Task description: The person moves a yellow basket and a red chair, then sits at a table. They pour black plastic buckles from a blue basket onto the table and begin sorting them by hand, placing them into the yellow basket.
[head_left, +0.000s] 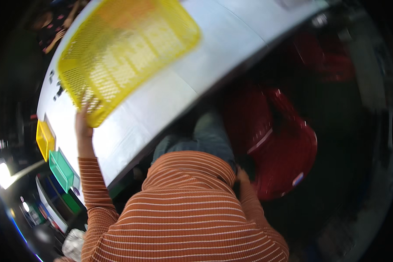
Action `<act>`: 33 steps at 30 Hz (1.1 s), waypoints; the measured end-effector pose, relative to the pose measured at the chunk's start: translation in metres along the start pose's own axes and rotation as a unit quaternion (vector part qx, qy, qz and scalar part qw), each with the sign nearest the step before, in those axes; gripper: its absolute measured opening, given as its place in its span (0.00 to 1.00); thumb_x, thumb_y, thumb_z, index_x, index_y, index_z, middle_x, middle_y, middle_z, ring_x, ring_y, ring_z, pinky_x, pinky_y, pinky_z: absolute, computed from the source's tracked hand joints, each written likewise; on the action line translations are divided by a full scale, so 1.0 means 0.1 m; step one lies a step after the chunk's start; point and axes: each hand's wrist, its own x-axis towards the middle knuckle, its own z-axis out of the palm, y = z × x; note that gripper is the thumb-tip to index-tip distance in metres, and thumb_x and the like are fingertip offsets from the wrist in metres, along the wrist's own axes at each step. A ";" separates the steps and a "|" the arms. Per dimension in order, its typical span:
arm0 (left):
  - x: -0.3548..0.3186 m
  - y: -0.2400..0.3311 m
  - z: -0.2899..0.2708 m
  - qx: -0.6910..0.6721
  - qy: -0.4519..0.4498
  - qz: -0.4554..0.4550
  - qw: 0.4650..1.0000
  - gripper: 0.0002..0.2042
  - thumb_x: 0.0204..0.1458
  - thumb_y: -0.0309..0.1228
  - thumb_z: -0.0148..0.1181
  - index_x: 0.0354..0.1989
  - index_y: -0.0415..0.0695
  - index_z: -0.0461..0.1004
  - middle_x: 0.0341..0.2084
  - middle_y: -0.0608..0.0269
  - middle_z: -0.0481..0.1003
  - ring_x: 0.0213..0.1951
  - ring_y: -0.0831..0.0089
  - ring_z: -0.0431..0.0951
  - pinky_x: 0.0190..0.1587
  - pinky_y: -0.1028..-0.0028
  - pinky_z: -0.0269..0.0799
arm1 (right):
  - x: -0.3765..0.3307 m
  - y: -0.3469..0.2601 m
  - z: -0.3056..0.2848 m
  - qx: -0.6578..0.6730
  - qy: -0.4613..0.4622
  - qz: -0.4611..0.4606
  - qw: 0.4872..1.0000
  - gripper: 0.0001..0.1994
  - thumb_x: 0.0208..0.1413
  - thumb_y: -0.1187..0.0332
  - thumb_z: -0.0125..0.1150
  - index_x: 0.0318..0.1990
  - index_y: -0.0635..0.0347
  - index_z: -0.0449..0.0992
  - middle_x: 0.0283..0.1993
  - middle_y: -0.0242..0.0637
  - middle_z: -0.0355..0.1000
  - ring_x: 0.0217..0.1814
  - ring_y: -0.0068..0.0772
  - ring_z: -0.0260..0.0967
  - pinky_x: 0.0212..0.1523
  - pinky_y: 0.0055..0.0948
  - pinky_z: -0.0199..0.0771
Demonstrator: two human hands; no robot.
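Observation:
My left hand (83, 124) grips the near edge of a large yellow mesh basket (126, 48), which is blurred and lies tilted over the white table (161, 100). The basket looks empty. My right hand (242, 174) is low at my side, mostly hidden behind my striped orange sleeve, close to a red plastic basket (284, 153) that stands below the table edge. Whether it touches that basket I cannot tell.
A small yellow bin (44, 139) and a small green bin (61, 170) sit at the table's left end. More red baskets (327, 56) are stacked in the dark to the right. A bright lamp (3, 174) glares at far left.

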 end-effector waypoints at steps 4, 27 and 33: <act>0.02 -0.48 0.47 -0.024 -0.050 -0.046 0.997 0.25 0.65 0.34 0.52 0.70 0.49 0.58 0.58 0.52 0.71 0.52 0.57 0.77 0.48 0.60 0.80 | 0.44 -0.28 -0.73 0.065 -0.050 0.025 0.996 0.35 0.39 0.59 0.75 0.59 0.52 0.72 0.58 0.53 0.72 0.62 0.50 0.69 0.61 0.42 0.70; -0.19 -2.16 1.96 -0.017 0.342 -0.157 0.926 0.23 0.66 0.48 0.46 0.60 0.47 0.71 0.53 0.63 0.76 0.53 0.70 0.75 0.52 0.68 0.72 | 0.01 -6.85 -3.35 -0.145 -0.127 -0.730 0.656 0.11 0.60 0.74 0.57 0.49 0.61 0.78 0.44 0.39 0.78 0.44 0.30 0.77 0.44 0.29 0.76; -0.74 -2.07 1.15 -0.132 0.494 -0.148 0.846 0.17 0.67 0.41 0.46 0.53 0.44 0.75 0.47 0.64 0.78 0.46 0.73 0.78 0.47 0.72 0.73 | -0.24 -6.97 -2.44 -0.141 -0.224 -0.694 0.670 0.11 0.60 0.69 0.60 0.49 0.58 0.79 0.45 0.38 0.78 0.45 0.31 0.77 0.43 0.29 0.77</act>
